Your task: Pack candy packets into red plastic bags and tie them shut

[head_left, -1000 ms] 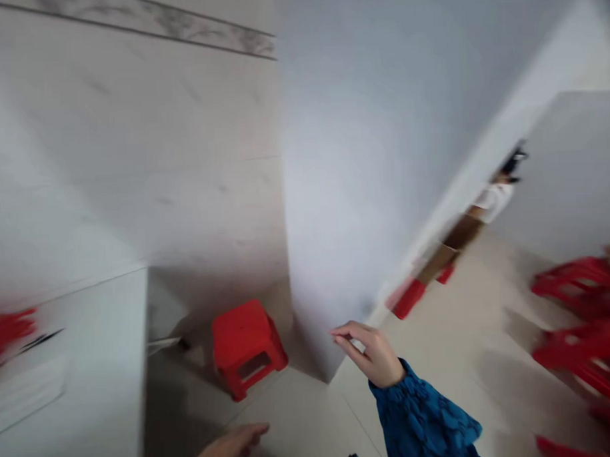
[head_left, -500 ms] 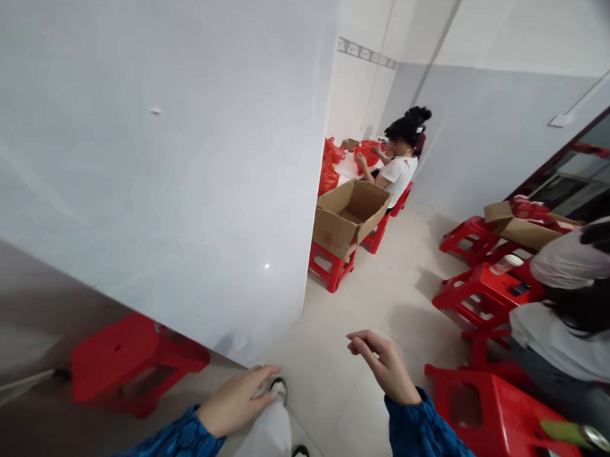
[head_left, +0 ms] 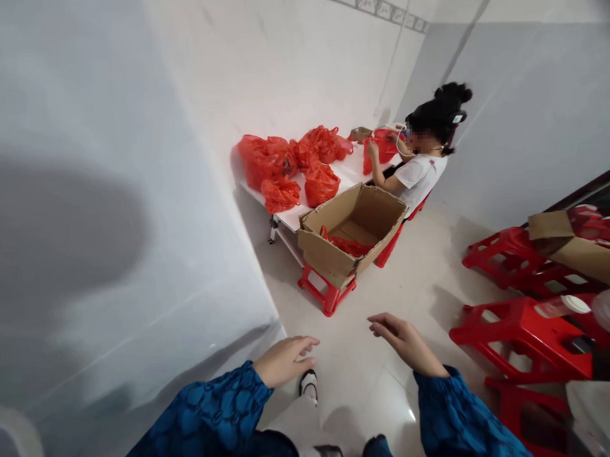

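Note:
Both my hands are held out in front of me over the tiled floor, in blue patterned sleeves. My left hand (head_left: 285, 361) is empty, its fingers and thumb apart. My right hand (head_left: 399, 338) also holds nothing, its fingers loosely bent and the thumb set apart. Beyond them an open cardboard box (head_left: 326, 254) rests on a red plastic stool (head_left: 328, 300), with a red plastic bag (head_left: 353, 245) inside it. Behind the box, several filled red plastic bags (head_left: 265, 160) stand on a white table (head_left: 292, 217). Neither hand touches any of these.
A seated person (head_left: 423, 178) handles a red bag at the table's far end. On the right are several red stools (head_left: 539, 333), a lidded cup (head_left: 562, 306) and a cardboard box of red items (head_left: 591, 252). A grey-white wall (head_left: 207, 278) stands close on my left.
My view has moved forward past the wall's edge, bringing the table and more red bags into sight. Both hands stay empty and raised. The red stool on the left is out of view.

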Demonstrator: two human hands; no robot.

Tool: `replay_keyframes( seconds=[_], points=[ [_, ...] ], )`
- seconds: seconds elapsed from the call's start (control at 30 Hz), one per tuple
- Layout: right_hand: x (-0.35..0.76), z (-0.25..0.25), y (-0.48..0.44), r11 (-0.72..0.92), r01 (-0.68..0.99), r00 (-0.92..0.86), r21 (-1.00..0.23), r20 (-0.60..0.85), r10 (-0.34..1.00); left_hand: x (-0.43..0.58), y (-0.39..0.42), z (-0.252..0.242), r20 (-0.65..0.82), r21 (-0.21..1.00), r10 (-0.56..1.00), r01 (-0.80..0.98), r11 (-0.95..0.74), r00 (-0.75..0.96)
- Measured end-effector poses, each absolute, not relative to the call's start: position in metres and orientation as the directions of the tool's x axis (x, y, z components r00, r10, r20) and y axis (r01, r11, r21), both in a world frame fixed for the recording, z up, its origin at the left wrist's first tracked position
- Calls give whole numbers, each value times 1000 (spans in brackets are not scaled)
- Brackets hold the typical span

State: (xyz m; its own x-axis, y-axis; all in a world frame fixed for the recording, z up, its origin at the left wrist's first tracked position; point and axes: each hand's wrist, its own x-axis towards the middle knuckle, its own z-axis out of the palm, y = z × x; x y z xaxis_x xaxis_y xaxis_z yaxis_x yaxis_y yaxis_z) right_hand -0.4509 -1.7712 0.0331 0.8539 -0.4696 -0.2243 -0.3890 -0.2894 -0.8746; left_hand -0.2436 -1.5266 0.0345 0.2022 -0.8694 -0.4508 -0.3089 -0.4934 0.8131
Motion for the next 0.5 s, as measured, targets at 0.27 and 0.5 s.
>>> replay_keyframes(
  seconds=[0.27,0.5],
  points=[
    [-318,5,-1971,-455,-380,920,-805,-279,-274,-170,-1678,41,-380,924,-869,96,-369,317],
    [-117,-90,-2156,-569,-577,814,-586,-470,-342,-71,-1862,-41,-519,843,-568,492,-217,639]
  ],
)
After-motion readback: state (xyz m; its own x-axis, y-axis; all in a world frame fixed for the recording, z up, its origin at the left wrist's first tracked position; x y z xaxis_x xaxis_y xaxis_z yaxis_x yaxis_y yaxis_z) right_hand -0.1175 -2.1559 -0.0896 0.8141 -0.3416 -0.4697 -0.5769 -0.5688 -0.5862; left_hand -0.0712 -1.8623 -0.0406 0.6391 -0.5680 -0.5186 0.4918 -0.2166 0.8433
